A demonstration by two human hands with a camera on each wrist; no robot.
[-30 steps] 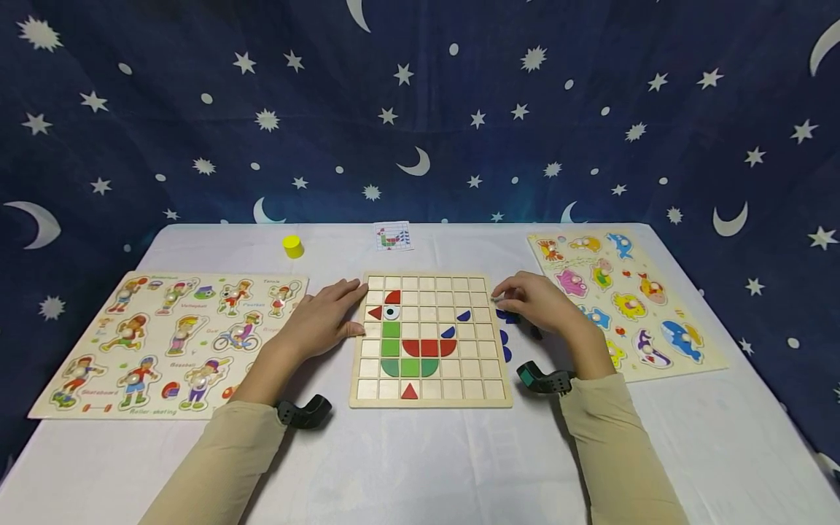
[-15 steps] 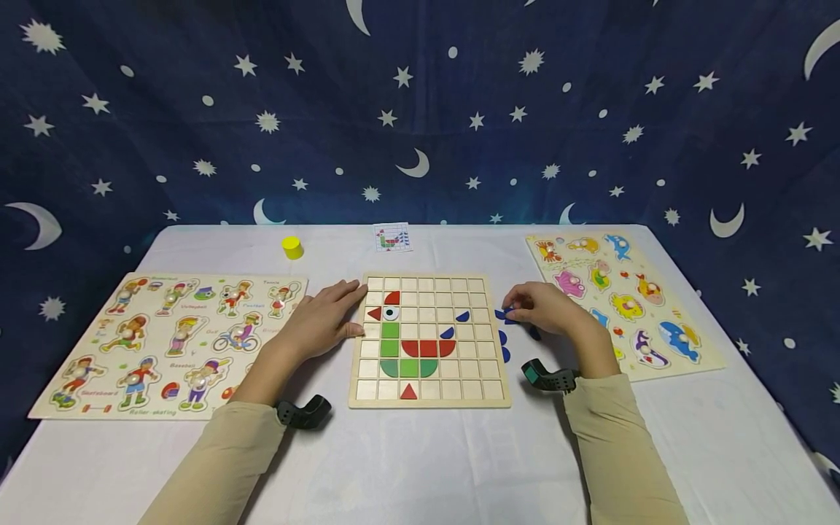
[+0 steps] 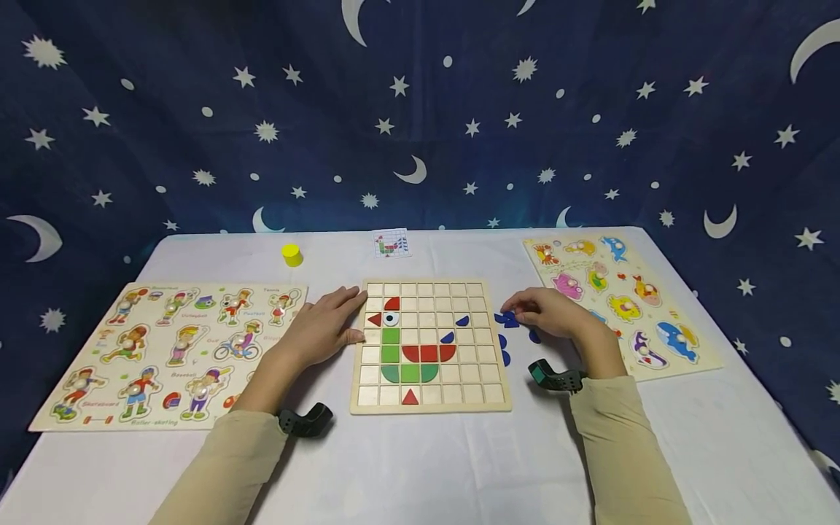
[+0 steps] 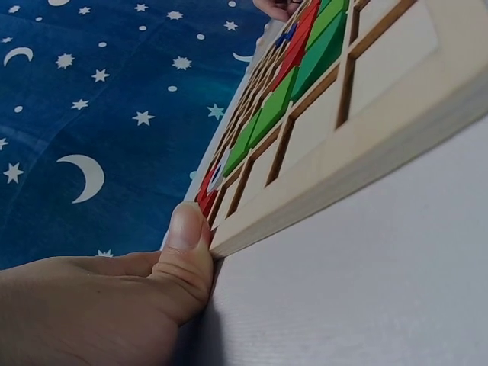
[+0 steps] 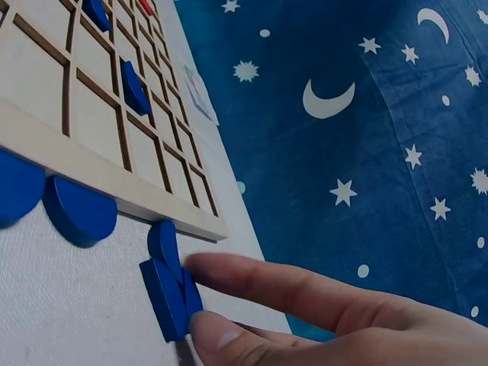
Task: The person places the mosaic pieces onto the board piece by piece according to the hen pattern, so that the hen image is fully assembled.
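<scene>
Landmark: the wooden grid board (image 3: 429, 346) lies flat on the white bench (image 3: 420, 467), straight in front of you; every place below is given from it.
Sleeves: your two tan sleeves come in from the near edge of the bench, one toward each near corner of the board, each with a dark wrist mount just short of it.
Left hand: your left hand (image 3: 324, 324) lies against the board's left edge, fingers straight and relaxed, gripping nothing; the left wrist view shows the thumb (image 4: 185, 244) pressed to the board's side wall.
Right hand: your right hand (image 3: 547, 312) is just off the board's right edge, thumb and forefinger pinching a blue piece (image 5: 169, 293) that stands on edge on the cloth.
Loose blue pieces: more blue pieces (image 3: 503, 348) lie on the bench touching or just beside the board's right edge, nearer to you than the pinched one.
On the board: red, green and blue pieces form a bird figure (image 3: 410, 343) in the left and middle cells.
Left of the board: a sports peg puzzle (image 3: 167, 350) lies well apart.
Right of the board: a sea-animal peg puzzle (image 3: 620, 299) lies beyond your right hand.
Beyond the board: a small pattern card (image 3: 391, 243), and a yellow cylinder (image 3: 292, 254) to its left.
Backdrop: a dark blue star-and-moon cloth (image 3: 420, 117) hangs behind the bench.
</scene>
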